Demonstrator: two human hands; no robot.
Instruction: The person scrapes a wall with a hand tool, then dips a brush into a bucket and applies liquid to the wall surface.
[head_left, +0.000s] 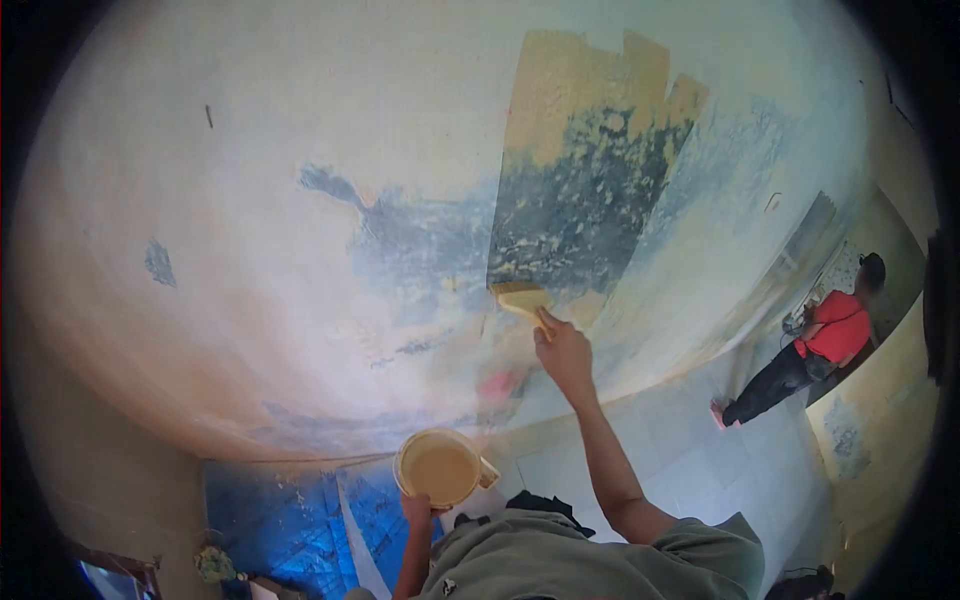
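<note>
My right hand [565, 357] is closed around the handle of a wide paintbrush [522, 303]. The brush's bristles touch the wall [280, 260] at the lower left of a dark, damp-looking patch [580, 210] that has a yellowish coated area above it. Low in front of my body, my left hand [418, 507] grips the near side of a round, light-coloured tub [399, 466]. Beige liquid fills part of the tub, and a side handle [489, 475] sticks out on its right.
Grey patches of flaking paint mark the wall. A blue sheet [270, 520] covers the floor at lower left, with pale tiles [650, 440] to the right. A person in a red shirt [840, 325] stands by an opening at far right.
</note>
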